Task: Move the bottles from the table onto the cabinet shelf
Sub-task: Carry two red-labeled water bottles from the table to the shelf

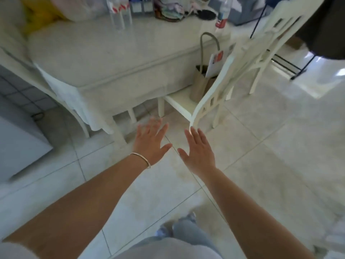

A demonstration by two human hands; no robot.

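Two clear plastic bottles (pixel 120 13) with red-and-white labels stand together at the far side of the white table (pixel 115 58). A third clear bottle (pixel 222 14) with a red label stands near the table's far right corner. My left hand (pixel 151 142) and my right hand (pixel 198 150) are stretched out in front of me above the floor, fingers straight and spread, palms down. Both hold nothing and are well short of the table and bottles. No cabinet shelf is in view.
A white chair (pixel 211 98) is pushed in at the table's near right corner with a tan bag (pixel 202 83) on its seat. A second white chair (pixel 268 43) stands behind it. A white box (pixel 18 143) sits on the floor at left. Bags and clutter line the table's far edge.
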